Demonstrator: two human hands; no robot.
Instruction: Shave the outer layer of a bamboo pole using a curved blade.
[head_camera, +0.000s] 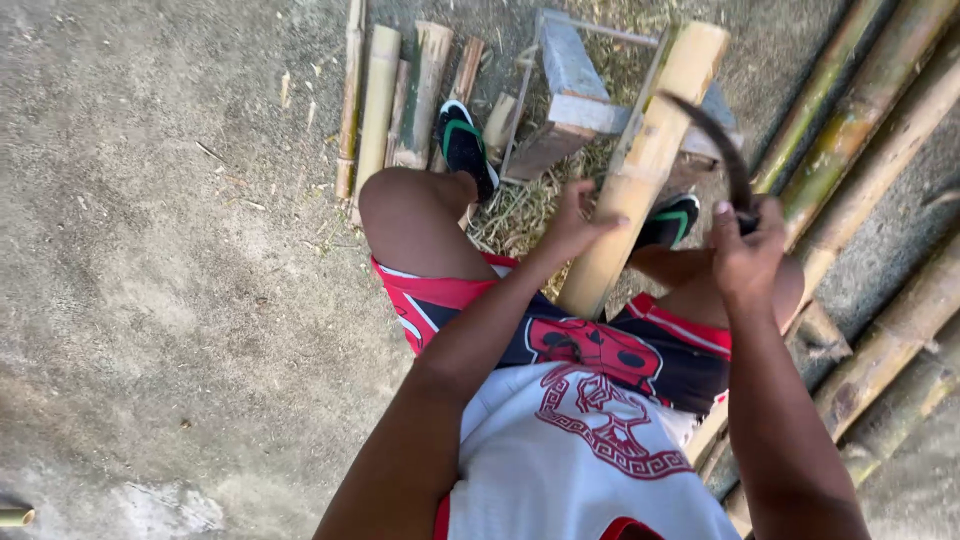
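bamboo (645, 165) leans between the knees, left hand (572, 222) gripping it steady so right hand (745, 250), clenched on blade (715, 140), can cut.

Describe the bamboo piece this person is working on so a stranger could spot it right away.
Start at the seated person's knees. Between them a thick pale bamboo section slants up toward a small wooden stand; the left hand steadies it. Unlike the greenish poles lying at right, it is peeled tan, with a curved dark blade against it.
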